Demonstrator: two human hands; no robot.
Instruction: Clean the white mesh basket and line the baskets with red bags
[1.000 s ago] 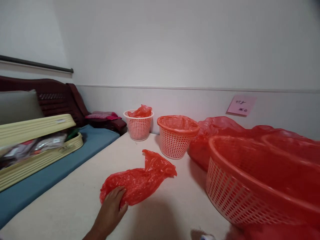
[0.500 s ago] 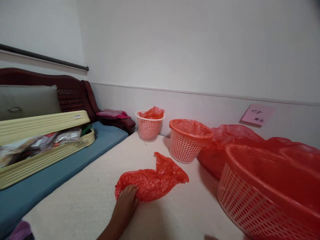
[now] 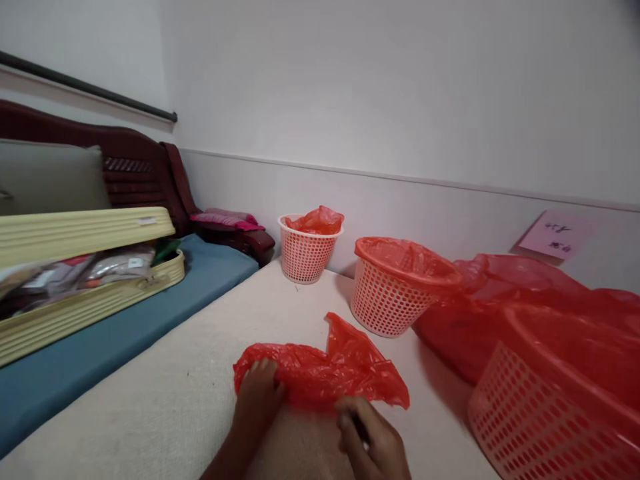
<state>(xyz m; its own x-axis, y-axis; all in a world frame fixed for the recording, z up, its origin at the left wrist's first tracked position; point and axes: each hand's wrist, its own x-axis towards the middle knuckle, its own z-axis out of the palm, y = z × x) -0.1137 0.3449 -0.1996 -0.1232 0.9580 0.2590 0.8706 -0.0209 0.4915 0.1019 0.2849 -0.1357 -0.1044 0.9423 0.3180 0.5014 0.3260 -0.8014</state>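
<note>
A crumpled red plastic bag (image 3: 330, 373) lies flat on the pale mat (image 3: 175, 400) in front of me. My left hand (image 3: 257, 399) grips its near left edge with the fingers curled onto the plastic. My right hand (image 3: 373, 440) reaches in from the bottom and pinches the bag's near edge at its middle. Behind the bag stand two small pink mesh baskets: the nearer basket (image 3: 395, 297) is lined with a red bag, the farther basket (image 3: 306, 248) has a red bag bunched inside.
A large pink basket (image 3: 550, 413) lined in red fills the lower right, with more red plastic (image 3: 500, 293) behind it. To the left a yellow case (image 3: 85, 280) lies half open on a blue mattress (image 3: 125, 333). A pink note (image 3: 557, 235) hangs on the wall.
My right hand has come into view and taken the bag's near edge. The left hand keeps its grip on the bag. The view has shifted left and down a little.
</note>
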